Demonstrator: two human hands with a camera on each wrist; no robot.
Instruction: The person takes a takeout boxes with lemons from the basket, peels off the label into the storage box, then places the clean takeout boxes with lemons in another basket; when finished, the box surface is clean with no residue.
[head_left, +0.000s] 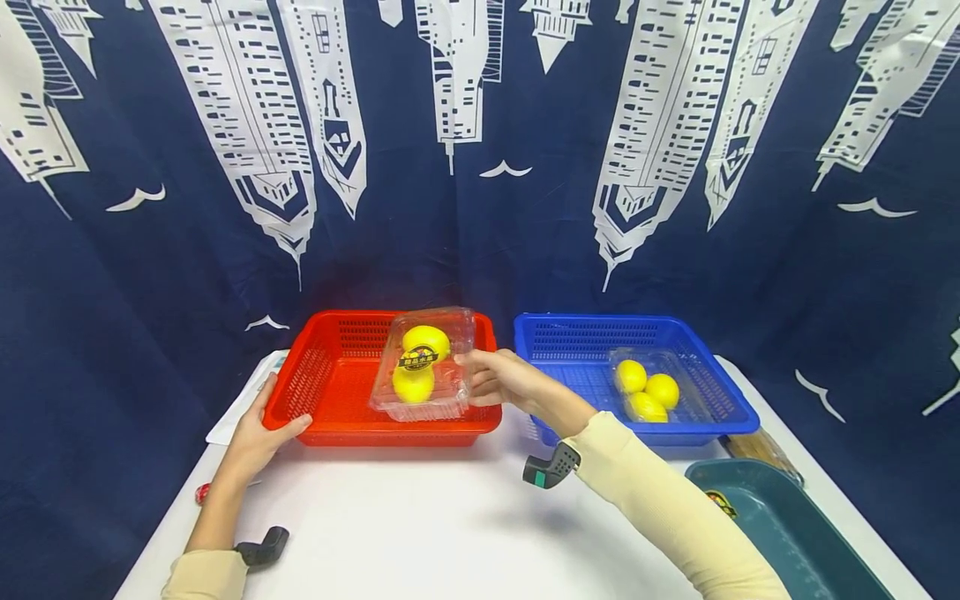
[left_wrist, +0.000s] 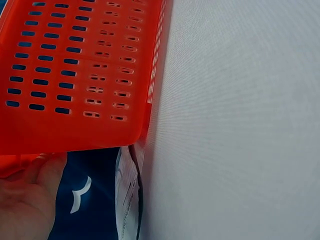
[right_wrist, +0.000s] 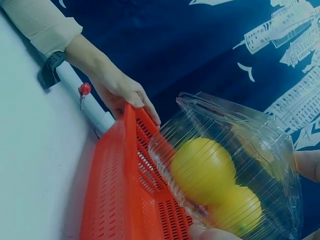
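Firstly, one clear box point(head_left: 459, 387) of yellow fruits point(head_left: 426, 340), tilted, hung over the right part of the red basket point(head_left: 352, 435), pinched in the right hand's point(head_left: 506, 379) fingers. At the red basket's left end, the left hand point(head_left: 252, 437) gripped the rim, fingers curled. Right of the red basket stood one blue basket point(head_left: 577, 320), fruit-bearing box point(head_left: 688, 364) inside.

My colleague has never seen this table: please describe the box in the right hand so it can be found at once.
On the white table, find the red basket. Over its right part, the right hand holds a clear box of yellow fruit. Unlike the neighbouring box, inside the blue basket, this one shows a black label.
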